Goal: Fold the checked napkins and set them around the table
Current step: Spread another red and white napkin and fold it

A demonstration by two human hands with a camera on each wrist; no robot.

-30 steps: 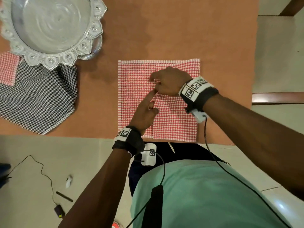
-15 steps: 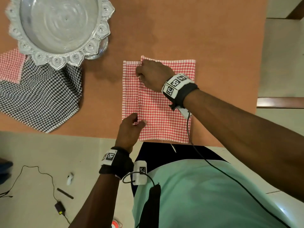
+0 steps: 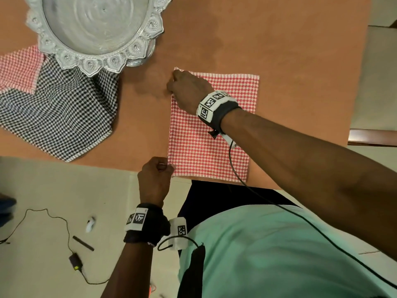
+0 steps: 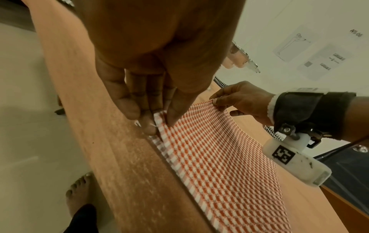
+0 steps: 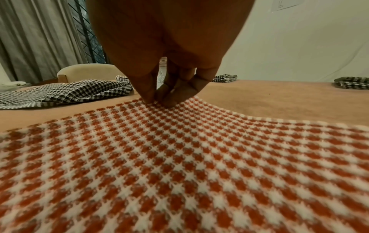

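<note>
table [image 3: 279, 39]: brown | red checked napkin [image 3: 206, 151] | black checked napkin [image 3: 60, 117] | silver tray [image 3: 94, 63]

Both hands carry the napkin's flap across to its left side

The right hand [image 3: 189, 91], which a second ago lay over the middle of the red checked napkin [image 3: 206, 151], now pinches its far left corner; the left hand [image 3: 155, 175], which then pointed a finger at the centre fold, now pinches the near left corner at the edge of the table [image 3: 290, 50]. The upper layer, half a second ago lifted partway over, now reaches the left edge, so the napkin shows as a narrower rectangle. In the head view the whole scene sits further right than before.
</note>
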